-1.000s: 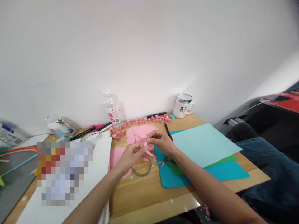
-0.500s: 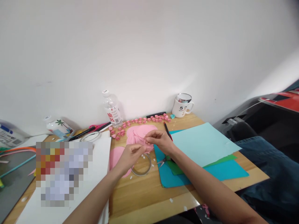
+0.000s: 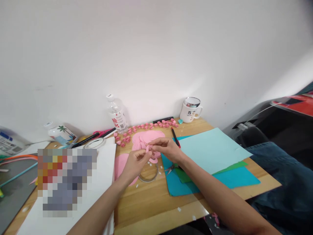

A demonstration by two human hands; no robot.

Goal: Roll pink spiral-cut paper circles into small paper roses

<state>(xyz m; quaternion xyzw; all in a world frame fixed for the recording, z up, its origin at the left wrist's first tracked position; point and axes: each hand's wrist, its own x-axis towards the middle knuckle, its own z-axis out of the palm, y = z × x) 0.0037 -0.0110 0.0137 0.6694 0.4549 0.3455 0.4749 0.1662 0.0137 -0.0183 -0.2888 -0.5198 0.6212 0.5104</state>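
Between the fingertips of my left hand (image 3: 138, 160) and my right hand (image 3: 165, 148) is a narrow pink paper strip (image 3: 147, 149), curled at one end. Both hands are closed in a pinch on it; its lower part hangs under the fingers. Cut pink paper pieces (image 3: 160, 134) lie piled just behind the hands, and a larger pink sheet (image 3: 121, 163) is partly covered by my left wrist. A roll of clear tape (image 3: 156, 176) rests flat below the hands. Behind the pile, small rolled pink paper roses (image 3: 146, 126) stand in a curving row.
Light blue paper (image 3: 215, 150) tops green and blue sheets at the right, with scissors (image 3: 170, 169) and a red-and-black pen (image 3: 175, 137) at their left edge. A plastic bottle (image 3: 118, 119) and a white mug (image 3: 188, 113) stand by the wall. White sheets (image 3: 102, 169) lie left.
Both hands have shifted slightly left. The pink strip now shows as a curl between the fingertips, with a loop hanging below the right fingers.
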